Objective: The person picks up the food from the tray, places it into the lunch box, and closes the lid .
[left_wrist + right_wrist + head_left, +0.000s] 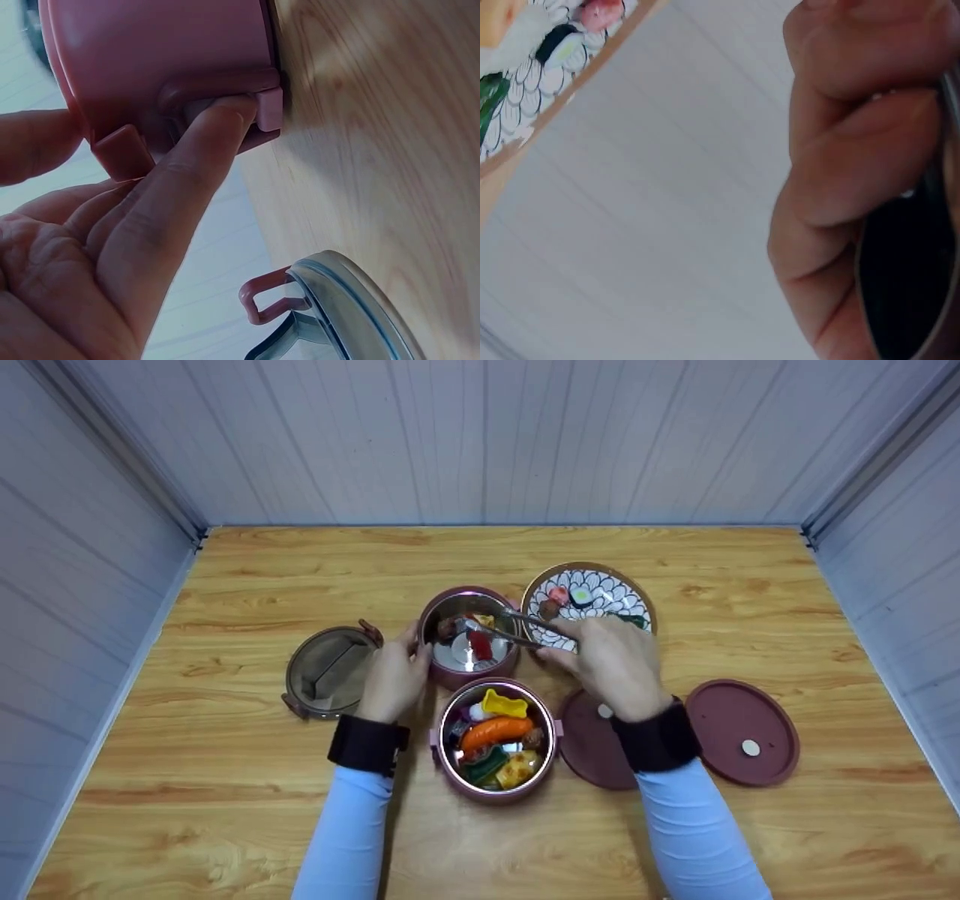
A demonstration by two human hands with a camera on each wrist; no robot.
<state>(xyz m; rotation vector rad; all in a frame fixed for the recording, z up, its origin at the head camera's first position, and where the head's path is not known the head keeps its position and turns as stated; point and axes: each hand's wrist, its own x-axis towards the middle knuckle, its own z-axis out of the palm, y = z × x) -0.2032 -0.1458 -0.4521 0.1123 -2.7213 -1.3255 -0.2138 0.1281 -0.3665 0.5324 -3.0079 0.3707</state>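
My left hand [394,679] grips the side of the far pink lunch-box bowl [454,678]. In the left wrist view one finger [199,154] tucks into the bowl's side clasp while another lies at the rim. My right hand [619,664] holds metal tongs [531,620], whose tips reach into this bowl over pieces of toy food. A red piece [480,645] lies in the bowl near the tips. Just nearer to me stands a second pink bowl [495,796], filled with toy food including an orange sausage [499,731].
A patterned plate [647,601] at the back right bears a sushi roll [580,597] and other toy food. Two dark red lids [739,712] lie to the right, one partly under my right wrist. A translucent brown lid [322,660] lies left of my left hand.
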